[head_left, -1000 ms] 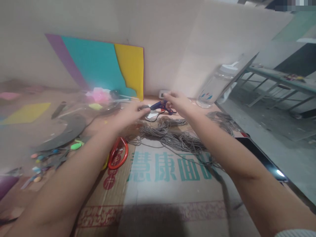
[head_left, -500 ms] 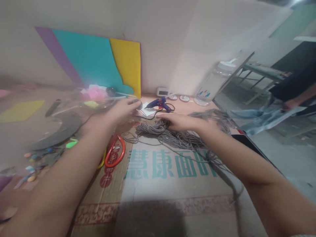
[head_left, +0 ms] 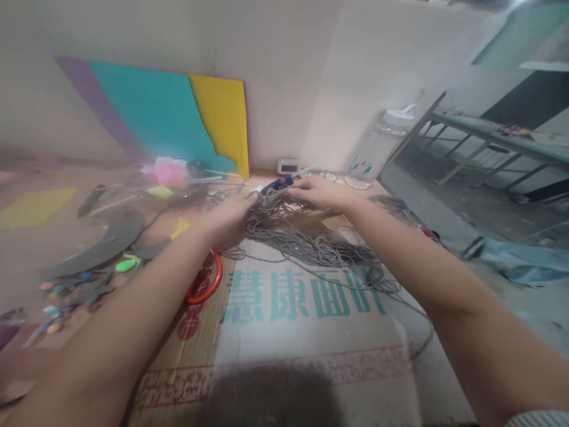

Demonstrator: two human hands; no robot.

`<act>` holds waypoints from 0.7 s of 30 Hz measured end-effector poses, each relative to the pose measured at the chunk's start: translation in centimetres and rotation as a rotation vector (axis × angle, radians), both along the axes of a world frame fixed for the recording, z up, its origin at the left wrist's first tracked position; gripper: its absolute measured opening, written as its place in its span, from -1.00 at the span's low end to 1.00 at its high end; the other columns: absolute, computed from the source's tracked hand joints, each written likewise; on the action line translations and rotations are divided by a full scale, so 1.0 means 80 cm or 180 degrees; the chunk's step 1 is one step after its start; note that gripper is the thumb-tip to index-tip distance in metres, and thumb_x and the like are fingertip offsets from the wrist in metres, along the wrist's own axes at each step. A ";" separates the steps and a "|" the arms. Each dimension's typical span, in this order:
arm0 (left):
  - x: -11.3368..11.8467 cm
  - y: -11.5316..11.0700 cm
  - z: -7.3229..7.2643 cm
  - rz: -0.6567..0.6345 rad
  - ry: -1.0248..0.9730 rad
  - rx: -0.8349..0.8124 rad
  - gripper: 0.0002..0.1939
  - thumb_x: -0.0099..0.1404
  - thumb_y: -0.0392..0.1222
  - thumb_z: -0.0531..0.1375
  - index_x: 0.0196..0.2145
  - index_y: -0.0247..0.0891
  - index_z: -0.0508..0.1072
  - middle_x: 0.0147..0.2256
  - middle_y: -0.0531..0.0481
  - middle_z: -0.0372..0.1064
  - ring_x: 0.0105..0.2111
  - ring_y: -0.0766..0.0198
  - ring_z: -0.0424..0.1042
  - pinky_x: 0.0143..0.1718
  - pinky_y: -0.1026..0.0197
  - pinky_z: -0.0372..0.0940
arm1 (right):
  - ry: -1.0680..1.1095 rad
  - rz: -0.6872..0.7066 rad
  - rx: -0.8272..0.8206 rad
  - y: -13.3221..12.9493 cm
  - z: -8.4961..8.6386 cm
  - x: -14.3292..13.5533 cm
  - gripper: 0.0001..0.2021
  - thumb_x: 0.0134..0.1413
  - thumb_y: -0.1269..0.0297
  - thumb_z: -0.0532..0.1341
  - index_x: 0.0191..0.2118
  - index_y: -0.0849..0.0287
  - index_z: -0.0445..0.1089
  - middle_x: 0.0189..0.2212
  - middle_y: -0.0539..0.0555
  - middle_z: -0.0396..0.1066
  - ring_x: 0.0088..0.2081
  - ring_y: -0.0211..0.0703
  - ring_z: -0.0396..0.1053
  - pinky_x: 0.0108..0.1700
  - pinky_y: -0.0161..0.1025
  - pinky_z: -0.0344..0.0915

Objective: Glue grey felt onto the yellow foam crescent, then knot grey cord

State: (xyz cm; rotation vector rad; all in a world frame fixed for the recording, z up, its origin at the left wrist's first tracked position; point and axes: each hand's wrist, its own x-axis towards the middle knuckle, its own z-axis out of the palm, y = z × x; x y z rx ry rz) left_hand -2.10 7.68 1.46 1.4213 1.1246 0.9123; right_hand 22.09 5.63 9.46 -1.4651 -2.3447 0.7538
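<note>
A tangled bundle of grey cord (head_left: pixel 324 249) lies across a printed cardboard sheet (head_left: pixel 284 344). My left hand (head_left: pixel 233 216) is closed on the cord at the bundle's left end. Strands rise between my two hands. My right hand (head_left: pixel 317 191) is at the back of the bundle, its fingers bent over lifted strands beside the blue glue gun (head_left: pixel 279 184); the strands partly cover the gun. Below my left wrist the red handle of the scissors (head_left: pixel 217 276) shows, while their blades are hidden.
A clear bottle (head_left: pixel 371 151) and a small white device (head_left: pixel 288 166) stand by the wall. Coloured boards (head_left: pixel 155 112) lean at the back left. Small craft pieces, a green one (head_left: pixel 125 265) among them, lie left of my left arm.
My right hand has moved back and up, lifting strands over the glue gun. My left hand has come down to the cord; the round grey piece it held is out of sight.
</note>
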 end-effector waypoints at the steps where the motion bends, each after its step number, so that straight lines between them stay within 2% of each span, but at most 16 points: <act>1: 0.002 -0.002 0.000 -0.0026 -0.0127 -0.0126 -0.70 0.27 -0.02 0.20 -0.11 -0.19 0.48 -0.18 -0.07 0.51 -0.23 0.13 0.47 -0.21 0.15 0.37 | 0.0049 0.0031 -0.0006 0.001 0.001 -0.001 -0.62 0.28 0.01 0.06 -0.29 0.22 0.43 -0.49 0.00 0.31 -0.46 -0.29 0.19 -0.39 -0.30 0.09; 4: 0.007 -0.009 0.003 -0.0072 -0.0493 -0.0319 -0.76 0.32 -0.08 0.13 -0.11 -0.19 0.45 -0.25 -0.04 0.50 -0.36 0.22 0.46 -0.35 0.21 0.35 | 0.0144 0.0143 0.0084 -0.002 0.008 -0.003 -0.62 0.29 0.02 0.06 -0.34 0.23 0.38 -0.50 -0.01 0.27 -0.46 -0.30 0.17 -0.38 -0.31 0.10; 9: 0.003 -0.007 0.007 0.0232 -0.0281 0.0114 -0.91 0.28 -0.19 0.18 -0.30 -0.24 0.44 -0.38 0.00 0.45 -0.48 0.33 0.40 -0.49 0.34 0.25 | 0.0404 0.0625 0.0197 -0.015 0.026 0.002 -0.66 0.24 0.04 0.11 -0.27 0.24 0.43 -0.35 0.06 0.39 -0.35 -0.24 0.26 -0.27 -0.28 0.20; 14: -0.010 0.006 0.013 0.0618 -0.0769 -0.0217 -0.84 0.36 -0.13 0.14 -0.26 -0.28 0.41 -0.36 -0.05 0.49 -0.49 0.34 0.46 -0.43 0.30 0.33 | 0.0168 0.0784 0.0251 -0.037 0.031 0.014 -0.69 0.18 0.06 0.16 -0.27 0.21 0.49 -0.33 0.06 0.46 -0.30 -0.19 0.33 -0.22 -0.25 0.21; 17: -0.013 0.009 0.023 0.0700 -0.1240 -0.0419 -0.83 0.40 -0.15 0.12 -0.23 -0.32 0.39 -0.30 -0.12 0.52 -0.44 0.32 0.51 -0.39 0.29 0.38 | 0.0149 0.1021 0.0153 -0.056 0.029 0.018 -0.71 0.18 0.06 0.19 -0.27 0.19 0.50 -0.30 0.06 0.49 -0.26 -0.17 0.36 -0.17 -0.24 0.22; 21: -0.011 0.005 0.038 0.0670 -0.1585 -0.0385 -0.82 0.43 -0.20 0.09 -0.25 -0.37 0.39 -0.26 -0.16 0.52 -0.33 0.30 0.56 -0.28 0.29 0.43 | 0.0204 0.1283 0.0154 -0.069 0.029 0.019 -0.65 0.22 0.02 0.16 -0.35 0.21 0.49 -0.38 0.04 0.45 -0.34 -0.21 0.32 -0.21 -0.25 0.20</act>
